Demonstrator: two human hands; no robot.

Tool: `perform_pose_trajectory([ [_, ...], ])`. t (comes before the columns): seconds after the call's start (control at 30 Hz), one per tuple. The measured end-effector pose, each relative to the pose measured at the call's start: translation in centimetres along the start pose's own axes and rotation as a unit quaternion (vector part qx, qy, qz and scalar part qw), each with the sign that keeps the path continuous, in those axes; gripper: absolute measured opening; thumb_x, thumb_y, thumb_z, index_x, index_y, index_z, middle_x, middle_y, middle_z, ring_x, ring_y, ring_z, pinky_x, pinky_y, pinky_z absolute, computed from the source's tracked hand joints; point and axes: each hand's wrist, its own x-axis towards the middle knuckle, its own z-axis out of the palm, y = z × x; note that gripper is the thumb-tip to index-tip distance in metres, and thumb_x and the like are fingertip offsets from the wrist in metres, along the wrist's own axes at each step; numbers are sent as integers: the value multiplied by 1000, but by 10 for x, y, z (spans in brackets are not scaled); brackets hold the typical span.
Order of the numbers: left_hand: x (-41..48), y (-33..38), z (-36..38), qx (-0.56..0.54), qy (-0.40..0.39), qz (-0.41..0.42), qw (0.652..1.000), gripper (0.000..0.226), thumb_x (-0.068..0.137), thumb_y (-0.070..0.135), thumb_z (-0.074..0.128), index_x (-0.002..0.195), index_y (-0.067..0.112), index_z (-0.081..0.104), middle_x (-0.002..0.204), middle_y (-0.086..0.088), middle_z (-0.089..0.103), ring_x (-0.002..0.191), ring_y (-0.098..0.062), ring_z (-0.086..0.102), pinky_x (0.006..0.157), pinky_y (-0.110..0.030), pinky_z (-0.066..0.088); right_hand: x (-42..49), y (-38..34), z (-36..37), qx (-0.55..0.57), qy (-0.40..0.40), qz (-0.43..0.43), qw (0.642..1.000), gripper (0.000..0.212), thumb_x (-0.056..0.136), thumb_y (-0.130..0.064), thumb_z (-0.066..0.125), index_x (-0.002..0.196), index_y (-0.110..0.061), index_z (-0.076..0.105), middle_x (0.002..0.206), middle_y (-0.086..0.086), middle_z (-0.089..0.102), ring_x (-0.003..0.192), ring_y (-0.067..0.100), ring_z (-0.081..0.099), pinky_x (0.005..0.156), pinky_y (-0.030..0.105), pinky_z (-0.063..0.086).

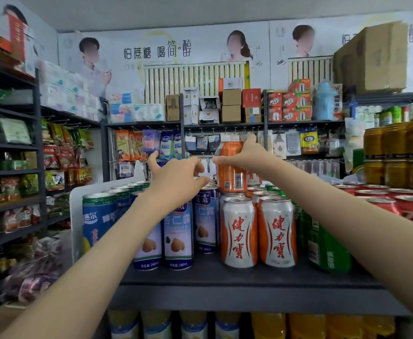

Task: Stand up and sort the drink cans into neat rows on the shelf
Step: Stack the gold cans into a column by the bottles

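Note:
My right hand (pixel 245 159) grips an orange-and-white can (pixel 231 176) held above the other cans at the shelf's middle. My left hand (pixel 176 176) hovers just left of it, fingers curled loosely over the tops of tall blue cans (pixel 177 237), holding nothing that I can see. Two orange-and-white cans (pixel 238 232) stand upright at the front of the dark shelf (pixel 225 277), with more of them lined up behind. Green cans (pixel 327 245) stand to their right and red cans (pixel 396 204) further right.
A white divider panel (pixel 74 216) bounds the shelf on the left. Gold cans (pixel 396 152) are stacked at the right. Yellow and blue drinks fill the shelf below (pixel 249 326). Snack racks line the left wall and the far wall.

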Motion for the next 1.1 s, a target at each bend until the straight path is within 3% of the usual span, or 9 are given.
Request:
perform_pose_trajectory([
  [0.13, 1, -5, 2, -11, 0, -2, 1000, 26, 93, 49, 45, 109, 33, 56, 107, 17, 64, 111, -10, 55, 109, -48, -6, 9, 2, -2, 36, -26, 1, 999, 92, 63, -47, 82, 131, -9, 32, 115, 10, 56, 98, 25, 60, 81, 39, 55],
  [0.23, 2, -7, 4, -13, -3, -5, 1000, 25, 94, 48, 44, 109, 33, 57, 107, 17, 64, 112, -10, 54, 109, -48, -7, 11, 3, -7, 77, -56, 7, 995, 71, 70, -33, 80, 120, -11, 34, 103, 8, 56, 90, 22, 61, 72, 34, 55],
  [0.5, 1, -9, 6, 57, -41, 15, 997, 30, 98, 44, 35, 120, 42, 55, 112, 16, 65, 124, -14, 46, 108, -54, -11, 14, 5, -17, 82, -132, -31, 987, 62, 81, -17, 70, 128, -23, 29, 111, 15, 52, 91, 26, 61, 67, 31, 55],
  [0.63, 2, -8, 4, 73, -78, 15, 994, 36, 100, 41, 28, 111, 38, 62, 86, 15, 63, 113, -13, 54, 109, -54, -10, 13, 1, -15, 60, -137, -39, 988, 61, 80, -33, 72, 125, -23, 32, 109, 10, 56, 94, 22, 62, 74, 32, 54],
  [0.73, 2, -7, 3, 70, -105, 24, 992, 37, 99, 44, 29, 109, 37, 64, 100, 12, 67, 111, -13, 55, 109, -53, -10, 12, -1, -7, -29, -71, -69, 995, 83, 68, -57, 72, 129, -19, 30, 106, 6, 54, 93, 21, 60, 77, 35, 54],
  [0.8, 2, -7, 3, 65, -125, 30, 990, 35, 98, 48, 30, 112, 40, 62, 107, 12, 67, 114, -13, 53, 109, -53, -10, 15, -1, -3, -74, -38, -81, 993, 96, 62, -62, 74, 133, -14, 28, 112, 9, 52, 96, 24, 59, 80, 41, 55],
  [0.93, 7, -10, 0, 35, -155, 47, 986, 38, 95, 54, 34, 124, 41, 53, 122, 17, 60, 121, -12, 49, 111, -53, -8, 21, -6, -9, -9, -72, -55, 996, 82, 72, -33, 79, 131, -13, 25, 103, 10, 55, 82, 19, 61, 61, 29, 50],
  [1.1, 8, -9, -1, 26, -186, 54, 981, 44, 91, 61, 37, 128, 40, 50, 124, 17, 58, 124, -12, 46, 111, -53, -9, 26, -4, -18, 53, -136, -39, 989, 63, 76, -11, 72, 125, -18, 32, 110, 16, 50, 79, 22, 56, 72, 33, 49],
])
